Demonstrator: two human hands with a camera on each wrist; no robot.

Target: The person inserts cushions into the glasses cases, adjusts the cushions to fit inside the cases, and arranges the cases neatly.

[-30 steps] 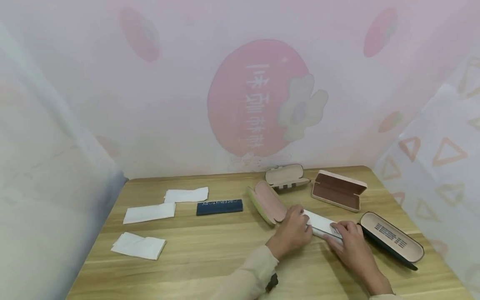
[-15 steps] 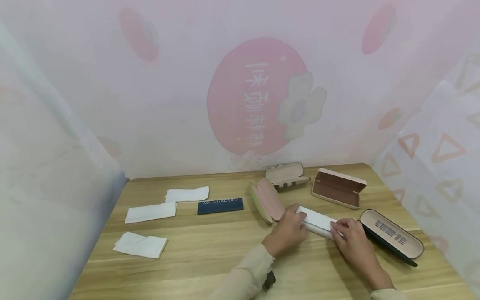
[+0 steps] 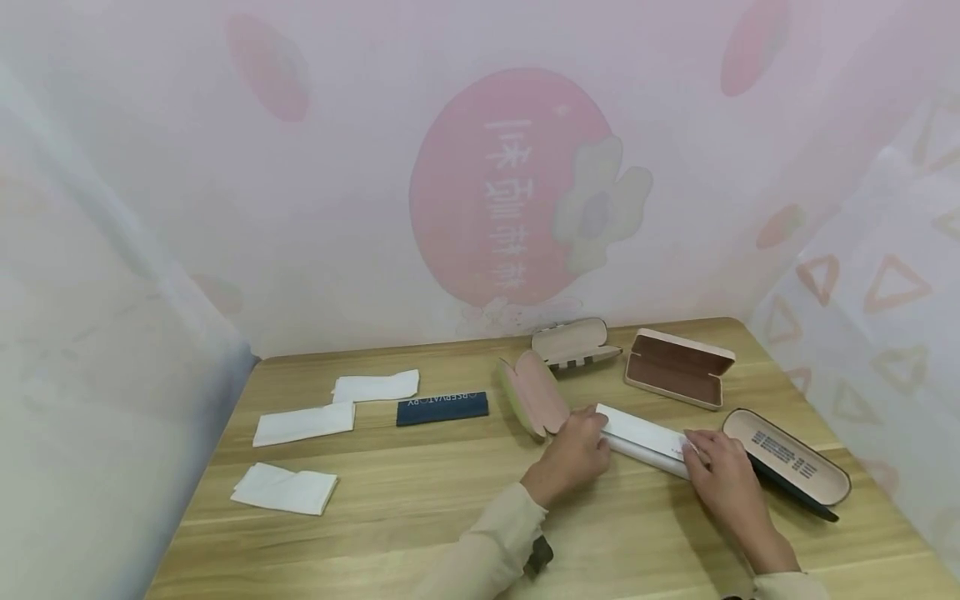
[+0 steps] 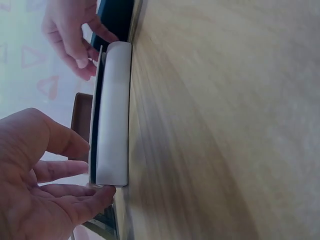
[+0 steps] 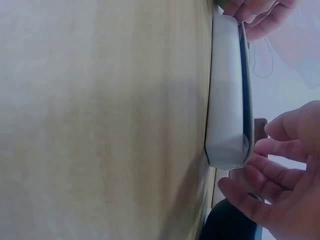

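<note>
On the wood-grain counter (image 3: 390, 492), the smooth white oblong case (image 3: 647, 458), its flat white lid (image 3: 637, 428) ajar, is clamped at both ends by left grip (image 3: 573, 454) and right grip (image 3: 724, 473), presumably for steadiness.

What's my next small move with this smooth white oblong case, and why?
Probably lift the thin white flap with your right hand while your left hand steadies the white case: both wrist views show the flap slightly ajar, and each hand sits at one end.
</note>
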